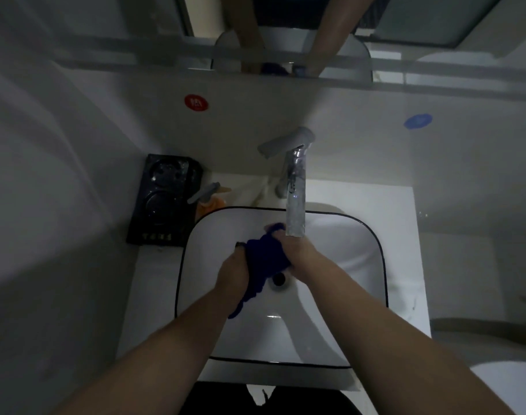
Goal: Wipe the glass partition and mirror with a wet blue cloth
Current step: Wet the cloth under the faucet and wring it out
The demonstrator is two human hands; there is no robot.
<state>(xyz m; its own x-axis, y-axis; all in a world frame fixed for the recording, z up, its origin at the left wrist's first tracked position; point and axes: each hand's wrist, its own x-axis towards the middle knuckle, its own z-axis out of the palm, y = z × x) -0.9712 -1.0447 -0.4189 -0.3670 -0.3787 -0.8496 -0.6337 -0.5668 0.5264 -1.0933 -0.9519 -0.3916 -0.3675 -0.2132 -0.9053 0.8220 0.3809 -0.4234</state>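
Evidently cloth: the blue cloth [264,262] is bunched between both hands over the middle of the basin [360,253], so that whatever runs out of it falls into the bowl and not onto the counter.
Left hand: the left hand [233,274] is closed around the near, lower part of the cloth, its fingers wrapped over the bundle; a tail of cloth hangs down below it.
Right hand: the right hand [300,254] is clenched on the far, upper part, with a small tuft poking out just beside the spout.
Grip, as a judgement: two fists on one bundle look like wringing or rinsing, to leave the cloth damp, not dripping.
Tap: the tap [294,187] reaches from the far wall over the bowl, its mouth directly above the right hand; I cannot tell if water is running.
Drain: the drain [279,279] shows just near the hands, uncovered.
Mirror: the mirror [420,25] runs along the far wall above the tap, reflecting both forearms; it is untouched by the cloth now.
Glass partition: not identifiable with confidence in this dim view.
Counter: a dark tray [162,202] and an orange bottle [209,202] sit left of the basin, clear of the hands.
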